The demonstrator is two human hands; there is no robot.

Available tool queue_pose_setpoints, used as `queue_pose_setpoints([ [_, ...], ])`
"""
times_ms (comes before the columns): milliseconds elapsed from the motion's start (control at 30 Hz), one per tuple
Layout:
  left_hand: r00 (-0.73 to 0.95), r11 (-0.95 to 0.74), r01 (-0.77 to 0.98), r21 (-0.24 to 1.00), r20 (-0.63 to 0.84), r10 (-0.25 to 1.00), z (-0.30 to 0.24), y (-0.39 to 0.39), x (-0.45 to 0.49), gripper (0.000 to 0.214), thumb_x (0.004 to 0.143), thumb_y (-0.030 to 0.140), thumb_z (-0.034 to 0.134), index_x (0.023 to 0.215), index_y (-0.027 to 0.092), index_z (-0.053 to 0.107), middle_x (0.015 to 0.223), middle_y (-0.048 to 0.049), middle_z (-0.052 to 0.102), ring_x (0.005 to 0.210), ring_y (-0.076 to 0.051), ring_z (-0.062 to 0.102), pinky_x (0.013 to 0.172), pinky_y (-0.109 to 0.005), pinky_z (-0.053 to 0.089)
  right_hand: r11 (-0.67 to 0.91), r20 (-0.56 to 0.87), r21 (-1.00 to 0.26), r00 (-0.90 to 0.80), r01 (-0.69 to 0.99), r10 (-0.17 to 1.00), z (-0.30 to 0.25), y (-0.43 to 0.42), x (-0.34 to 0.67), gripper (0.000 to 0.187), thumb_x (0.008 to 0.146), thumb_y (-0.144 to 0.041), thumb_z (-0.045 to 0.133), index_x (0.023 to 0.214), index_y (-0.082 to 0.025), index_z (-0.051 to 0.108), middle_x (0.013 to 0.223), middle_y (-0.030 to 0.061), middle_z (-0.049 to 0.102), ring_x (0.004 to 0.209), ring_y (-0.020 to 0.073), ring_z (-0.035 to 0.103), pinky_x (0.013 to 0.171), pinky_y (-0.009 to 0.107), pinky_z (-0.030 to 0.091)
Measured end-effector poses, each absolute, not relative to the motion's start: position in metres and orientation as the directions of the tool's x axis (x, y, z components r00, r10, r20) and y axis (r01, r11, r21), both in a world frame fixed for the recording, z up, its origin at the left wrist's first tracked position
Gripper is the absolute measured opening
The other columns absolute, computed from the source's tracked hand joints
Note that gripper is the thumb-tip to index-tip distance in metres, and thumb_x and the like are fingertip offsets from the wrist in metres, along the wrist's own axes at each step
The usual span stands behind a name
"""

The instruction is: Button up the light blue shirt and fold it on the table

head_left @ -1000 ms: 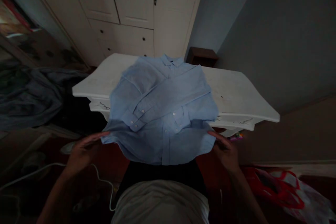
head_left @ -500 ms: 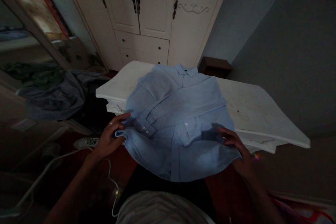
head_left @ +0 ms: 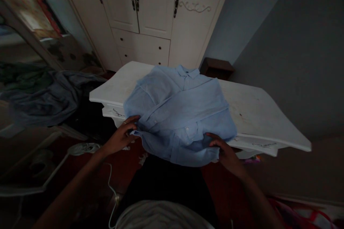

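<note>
A light blue button-up shirt (head_left: 185, 103) lies front up on a white table (head_left: 266, 114), collar toward the far edge. Its sleeves are folded across the front, and the lower part hangs over the near edge. My left hand (head_left: 125, 134) grips the hem at its left corner, fingers closed round the cloth. At the right corner of the hem, my right hand (head_left: 223, 150) pinches the fabric between thumb and fingers. The hem between both hands is lifted and curls upward, partly covering the cuffs.
Beyond the table stands a white wardrobe (head_left: 150, 14) with dark handles. Grey and green clothes (head_left: 53, 93) are piled at the left. A white cable (head_left: 110, 186) trails over the red floor. A low brown box-like piece (head_left: 218, 67) is by the wall.
Both hands have moved inward and closer together with the hem corners. The hem has risen and drawn up toward the table, now covering more of the cuffs. The view has shifted slightly.
</note>
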State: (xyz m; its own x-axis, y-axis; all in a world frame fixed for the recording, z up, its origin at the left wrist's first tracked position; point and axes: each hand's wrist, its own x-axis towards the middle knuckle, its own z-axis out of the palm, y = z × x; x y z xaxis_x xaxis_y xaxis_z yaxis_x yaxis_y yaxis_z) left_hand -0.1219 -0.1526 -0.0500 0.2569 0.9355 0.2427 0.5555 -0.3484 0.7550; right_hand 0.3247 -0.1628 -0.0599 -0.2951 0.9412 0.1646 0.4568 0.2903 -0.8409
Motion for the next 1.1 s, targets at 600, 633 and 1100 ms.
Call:
queue_pose_setpoints([
  [600,0.095,-0.32,0.593,0.739,0.33,0.939,-0.029,-0.174,-0.133,0.03,0.084,0.041,0.055,0.101,0.02,0.069,0.107,-0.0105,0.071,0.099,-0.024,0.067,0.088,-0.035,0.053,0.294,0.116,-0.829,-0.368,0.476,0.923,-0.038,-0.152,0.32,0.012,0.077,-0.016,0.053,0.086,-0.022,0.057,0.1,0.0056,0.068,0.093,0.0231,0.065,0.078,0.04,0.056],
  [633,0.075,-0.317,0.579,0.752,0.338,0.938,-0.024,-0.179,-0.134,0.028,0.083,0.041,0.056,0.097,0.021,0.071,0.102,-0.0097,0.073,0.095,-0.024,0.068,0.086,-0.035,0.054,0.316,0.142,-0.823,-0.368,0.471,0.919,-0.033,-0.153,0.323,0.013,0.077,-0.016,0.052,0.087,-0.022,0.058,0.104,0.0063,0.068,0.097,0.0239,0.065,0.08,0.041,0.055],
  [1100,-0.691,-0.44,0.107,0.891,0.385,0.611,0.078,-0.175,-0.099,0.015,0.059,0.032,0.074,0.067,0.02,0.067,0.063,0.0006,0.067,0.058,-0.018,0.062,0.051,-0.028,0.051,0.528,0.527,-0.789,-0.095,0.315,0.845,0.082,-0.128,0.367,0.025,0.069,-0.045,0.079,0.082,-0.024,0.076,0.079,0.008,0.075,0.073,0.0271,0.071,0.062,0.035,0.059],
])
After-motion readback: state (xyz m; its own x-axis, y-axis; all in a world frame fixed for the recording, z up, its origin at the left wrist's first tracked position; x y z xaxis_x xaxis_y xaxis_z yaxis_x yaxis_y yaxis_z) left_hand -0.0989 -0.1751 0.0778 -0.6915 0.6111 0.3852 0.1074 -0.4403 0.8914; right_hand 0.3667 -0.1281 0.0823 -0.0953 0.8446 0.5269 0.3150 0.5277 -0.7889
